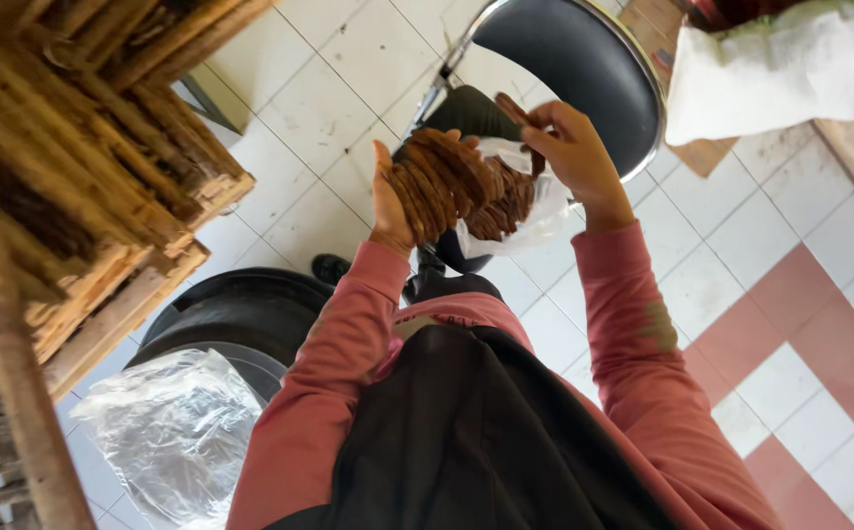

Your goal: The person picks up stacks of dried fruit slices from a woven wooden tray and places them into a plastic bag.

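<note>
Head view shows your left hand (pixel 389 201) gripping a fanned stack of brown sticks (pixel 444 177), your right hand (pixel 572 152) pinching one stick (pixel 515 110) just above the plastic bag (pixel 535 211).

The brown sticks (pixel 444 177) look dry, matt and rough — the bag (pixel 535 211) beneath them is thin, glossy plastic. The rack (pixel 103 177) is raw, splintery wood; the floor (pixel 329 98) is smooth glazed tile.
</note>
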